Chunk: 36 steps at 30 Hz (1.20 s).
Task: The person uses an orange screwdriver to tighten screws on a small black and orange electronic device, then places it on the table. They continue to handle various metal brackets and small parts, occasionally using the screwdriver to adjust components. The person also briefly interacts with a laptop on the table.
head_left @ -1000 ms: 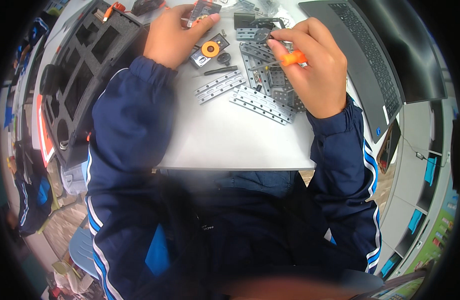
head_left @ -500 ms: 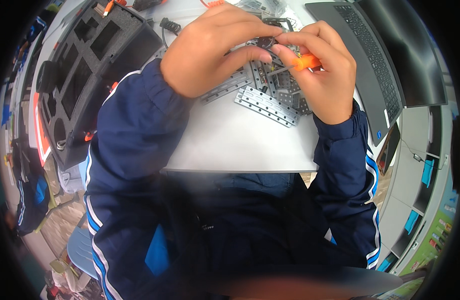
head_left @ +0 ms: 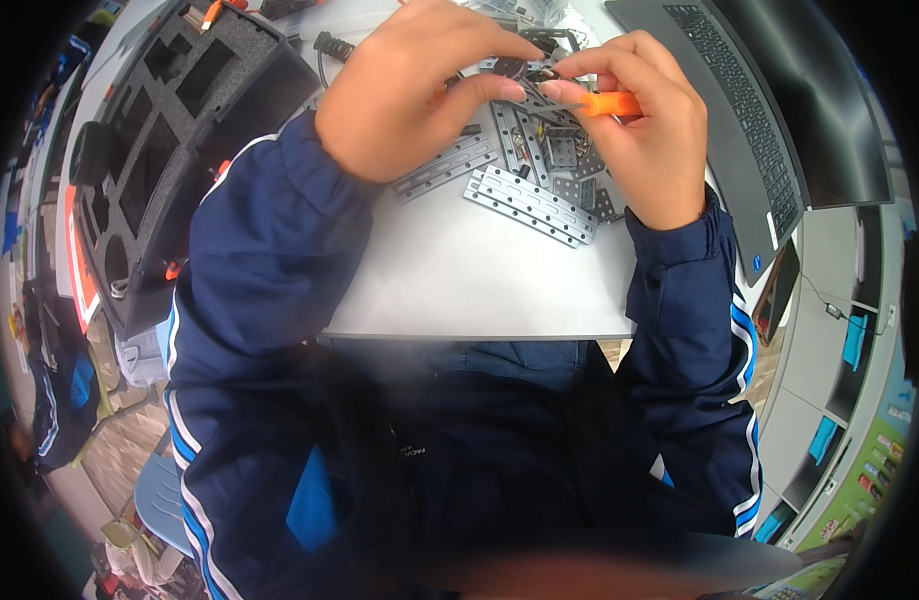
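My left hand (head_left: 394, 95) is closed on a small dark round part (head_left: 509, 67), pinched between thumb and fingers above the table. Close to its right, my right hand (head_left: 659, 135) has an orange-handled screwdriver (head_left: 611, 104) tucked against its palm, the thin shaft pointing left. That hand's thumb and forefinger come together at a tiny piece (head_left: 547, 74) too small to name. Beneath the hands lie grey perforated metal beams; the nearest is a light channel beam (head_left: 529, 205). Dark perforated plates (head_left: 559, 150) lie behind it.
On the left stands an open black case (head_left: 144, 260) with grey foam cut-outs. An open laptop (head_left: 739, 130) takes up the right side. A black coiled cable (head_left: 332, 46) lies behind my left hand. The white table's front edge (head_left: 479, 338) runs close to my body.
My hands have drawn slightly apart, opening a gap between their fingertips. The screwdriver has swung so that its shaft points more level to the left.
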### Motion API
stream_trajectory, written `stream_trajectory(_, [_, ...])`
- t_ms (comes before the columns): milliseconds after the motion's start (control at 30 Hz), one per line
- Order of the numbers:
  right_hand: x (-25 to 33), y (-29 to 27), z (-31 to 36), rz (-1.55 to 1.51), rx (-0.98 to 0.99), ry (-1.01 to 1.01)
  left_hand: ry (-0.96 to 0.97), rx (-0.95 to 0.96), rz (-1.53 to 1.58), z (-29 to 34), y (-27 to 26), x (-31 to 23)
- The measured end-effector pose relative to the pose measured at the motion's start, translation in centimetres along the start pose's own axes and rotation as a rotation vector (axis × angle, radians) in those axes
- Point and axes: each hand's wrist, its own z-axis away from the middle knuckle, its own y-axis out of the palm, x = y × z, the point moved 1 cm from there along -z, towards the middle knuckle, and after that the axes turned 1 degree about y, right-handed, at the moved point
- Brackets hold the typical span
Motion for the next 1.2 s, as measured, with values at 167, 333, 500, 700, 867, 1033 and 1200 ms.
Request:
stream_trajectory(167, [0.0,0.1,0.1,-0.029,-0.027,-0.021,0.065,-0.002,0.015,0.0,0.1,-0.4])
stream_trajectory(333, [-0.4,0.2,0.1,-0.141,-0.031,0.005,0.116,-0.070,0.002,-0.1,0.1,-0.5])
stream_trajectory(500, [-0.8,-0.2,0.1,-0.174,0.013,0.048,0.150,-0.108,-0.031,-0.1,0.0,-0.5])
stream_trajectory(700, [-0.8,-0.4,0.0,-0.094,-0.001,0.088,0.077,-0.134,-0.018,-0.2,-0.2,-0.8])
stream_trajectory(867, [-1.1,-0.6,0.1,-0.136,-0.030,0.258,-0.066,-0.181,0.105,0.0,-0.1,-1.0])
stream_trajectory(1033, [-1.9,-0.8,0.1,-0.121,-0.071,0.256,-0.169,-0.162,0.176,0.2,-0.2,-0.4])
stream_trajectory(1200, [-2.3,-0.5,0.2,-0.197,-0.046,0.268,-0.461,-0.226,0.563,0.5,0.1,0.1])
